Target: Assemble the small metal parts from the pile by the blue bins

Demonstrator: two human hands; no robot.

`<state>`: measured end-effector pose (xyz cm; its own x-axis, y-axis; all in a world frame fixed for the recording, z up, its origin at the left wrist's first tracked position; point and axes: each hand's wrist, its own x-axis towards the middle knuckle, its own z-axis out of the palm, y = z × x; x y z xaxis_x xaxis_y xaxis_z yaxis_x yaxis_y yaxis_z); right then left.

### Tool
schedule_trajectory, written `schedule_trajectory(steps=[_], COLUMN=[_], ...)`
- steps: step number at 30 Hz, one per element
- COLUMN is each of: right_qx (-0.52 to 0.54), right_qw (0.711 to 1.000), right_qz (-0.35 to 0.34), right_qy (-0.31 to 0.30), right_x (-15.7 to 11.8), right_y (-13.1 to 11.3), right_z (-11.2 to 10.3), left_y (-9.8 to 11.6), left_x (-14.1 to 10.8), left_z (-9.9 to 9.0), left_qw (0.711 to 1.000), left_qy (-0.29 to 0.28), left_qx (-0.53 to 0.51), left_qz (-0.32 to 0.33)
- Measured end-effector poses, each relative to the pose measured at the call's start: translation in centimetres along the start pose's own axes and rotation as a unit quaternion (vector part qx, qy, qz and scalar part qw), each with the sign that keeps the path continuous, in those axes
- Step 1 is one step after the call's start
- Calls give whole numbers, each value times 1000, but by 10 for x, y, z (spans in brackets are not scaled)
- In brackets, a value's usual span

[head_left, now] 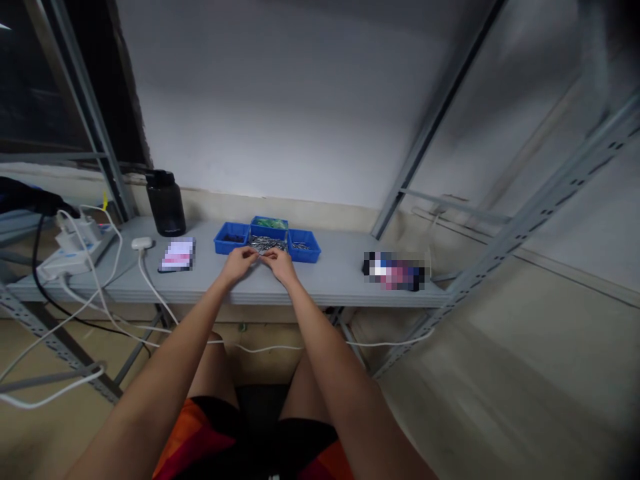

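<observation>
My left hand and my right hand meet just above the shelf's front half, fingertips pinched close together. Between them is something small that I cannot make out. Directly behind the fingertips lies a heap of slim silvery metal pieces, in what looks like a middle bin partly hidden by my hands. A blue bin on the left holds small dark parts. To the right, another blue bin has a few metal pieces in it. The rear blue bin contains green material.
The grey shelf carries a dark bottle, a phone, a white charger and a power strip with cables on the left. A blurred-out object lies at the right. Metal uprights frame the shelf.
</observation>
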<state>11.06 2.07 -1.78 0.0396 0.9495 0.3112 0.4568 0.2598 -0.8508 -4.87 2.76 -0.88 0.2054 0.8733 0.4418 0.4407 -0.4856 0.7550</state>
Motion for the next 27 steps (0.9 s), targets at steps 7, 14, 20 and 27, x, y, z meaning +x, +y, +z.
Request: schedule_trajectory(steps=[7,14,20,27], right_qx=[-21,1,25,-27], right_qw=[1000,1000,999,997], right_qz=[-2,-17,-25,5], right_qy=[-13,-11,15,67], right_x=[-3,-4,-3,0], right_y=[-5,-5,-4,2], right_z=[-2,-2,-2,-4], left_y=[2,3,2,7], left_x=[-1,-1,-1,-4], left_z=[-1,0,0,0], left_qw=[1000,1000,1000,999], left_qy=[14,16,6,49], left_qx=[-2,-15,-3,22], left_qz=[-8,-16,-10,6])
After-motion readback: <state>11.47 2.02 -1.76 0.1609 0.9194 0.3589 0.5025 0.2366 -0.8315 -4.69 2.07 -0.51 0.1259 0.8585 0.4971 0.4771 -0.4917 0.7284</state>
